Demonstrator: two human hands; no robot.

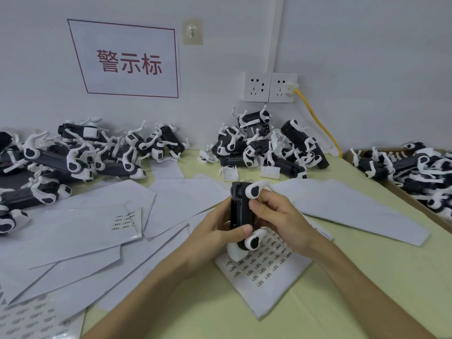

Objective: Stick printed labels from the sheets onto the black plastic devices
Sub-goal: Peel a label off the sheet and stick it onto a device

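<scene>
Black device (237,212) held upright between both hands, just above a label sheet (265,274) lying on the desk (371,277). Left hand (214,232): grip wrapped round the lower body, thumb across the front. Right hand (277,214): grip curled on the upper side, thumb tip pressed to the face. Label under the thumb: cannot tell. Left heap (73,157) and middle heap (264,145) of devices sit against the wall (367,57).

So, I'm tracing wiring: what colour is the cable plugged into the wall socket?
Yellow, clearest in the head view: the cable runs down from the socket.
</scene>
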